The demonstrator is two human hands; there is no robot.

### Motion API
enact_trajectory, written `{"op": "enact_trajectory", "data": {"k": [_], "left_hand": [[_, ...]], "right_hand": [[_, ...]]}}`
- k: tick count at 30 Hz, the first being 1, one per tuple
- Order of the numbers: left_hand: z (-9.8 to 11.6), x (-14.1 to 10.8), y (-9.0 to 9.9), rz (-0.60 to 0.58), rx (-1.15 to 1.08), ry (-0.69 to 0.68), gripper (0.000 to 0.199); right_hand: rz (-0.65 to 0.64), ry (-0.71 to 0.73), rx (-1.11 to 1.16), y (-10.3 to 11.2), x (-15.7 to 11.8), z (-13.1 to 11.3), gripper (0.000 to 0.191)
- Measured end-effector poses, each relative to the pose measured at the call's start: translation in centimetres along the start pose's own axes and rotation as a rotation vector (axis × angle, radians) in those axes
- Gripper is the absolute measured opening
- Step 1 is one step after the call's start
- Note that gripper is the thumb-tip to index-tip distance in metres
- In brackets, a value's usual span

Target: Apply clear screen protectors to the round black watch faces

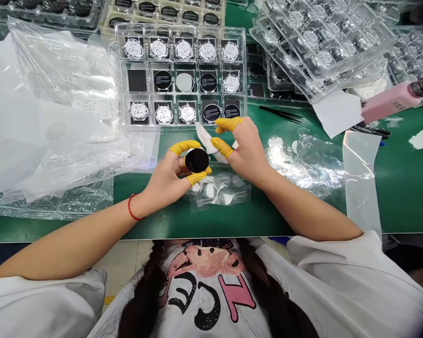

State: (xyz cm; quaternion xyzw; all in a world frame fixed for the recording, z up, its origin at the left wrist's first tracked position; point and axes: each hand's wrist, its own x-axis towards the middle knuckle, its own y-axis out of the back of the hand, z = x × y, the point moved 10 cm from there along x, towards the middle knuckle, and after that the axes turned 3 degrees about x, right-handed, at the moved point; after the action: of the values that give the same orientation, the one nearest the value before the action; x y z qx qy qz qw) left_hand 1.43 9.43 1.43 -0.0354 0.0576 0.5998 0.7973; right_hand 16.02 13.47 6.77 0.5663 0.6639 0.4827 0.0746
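Note:
My left hand [171, 176] wears yellow finger cots and grips a round watch body [197, 160] by its rim, black glossy face up. To its right, my right hand [245, 150] has its yellow-capped thumb and forefinger apart. A white wipe [205, 138] runs behind that thumb and seems held by the curled fingers, which are partly hidden. Just beyond both hands lies a clear plastic tray [181, 126] of round watch bodies, some with metal backs up, others showing black faces with printed film. Below the hands, a clear sheet with round film stickers [220, 191] rests on the green table.
Clear plastic bags and white sheets [49, 117] cover the left side. Stacked clear trays [324, 42] stand at back right, near a pink bottle [391, 102]. Black tweezers [281, 114] and crumpled peeled film [306, 162] lie right of my hand.

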Motion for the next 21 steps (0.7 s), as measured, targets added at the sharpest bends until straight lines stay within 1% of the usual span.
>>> {"op": "enact_trajectory", "data": {"k": [2,4,7,8,10,12,14,17,19,21], "left_hand": [[1.0,0.1,0.8,0.055,-0.002,-0.033,0.063],[2.2,0.3,1.9,0.115,-0.006,-0.092,0.067],[3.4,0.5,3.5,0.192,-0.006,-0.179,0.067],[3.6,0.5,3.9,0.209,-0.003,-0.204,0.065],[3.9,0.4,4.5,0.230,0.005,-0.250,0.062],[4.3,0.3,4.7,0.242,0.024,-0.297,0.060],[4.6,0.0,4.6,0.250,0.051,-0.332,0.059],[4.9,-0.2,4.3,0.235,0.074,-0.344,0.061],[4.8,-0.1,4.1,0.227,0.077,-0.330,0.063],[4.7,0.0,4.1,0.225,0.090,-0.304,0.063]], "right_hand": [[-0.078,-0.100,0.150,0.9,0.4,1.4,0.046],[-0.189,-0.180,0.325,1.4,0.6,2.1,0.048],[-0.369,-0.231,0.502,1.6,0.6,1.9,0.049],[-0.404,-0.240,0.547,1.7,0.6,1.6,0.050],[-0.395,-0.283,0.636,2.0,0.6,1.5,0.049],[-0.324,-0.345,0.706,2.1,0.6,1.7,0.046],[-0.269,-0.393,0.738,1.8,0.4,2.0,0.044],[-0.287,-0.438,0.761,0.4,-0.1,2.3,0.045],[-0.323,-0.465,0.787,-0.4,-0.4,2.4,0.049],[-0.355,-0.487,0.811,-0.8,-0.6,2.6,0.055]]}}
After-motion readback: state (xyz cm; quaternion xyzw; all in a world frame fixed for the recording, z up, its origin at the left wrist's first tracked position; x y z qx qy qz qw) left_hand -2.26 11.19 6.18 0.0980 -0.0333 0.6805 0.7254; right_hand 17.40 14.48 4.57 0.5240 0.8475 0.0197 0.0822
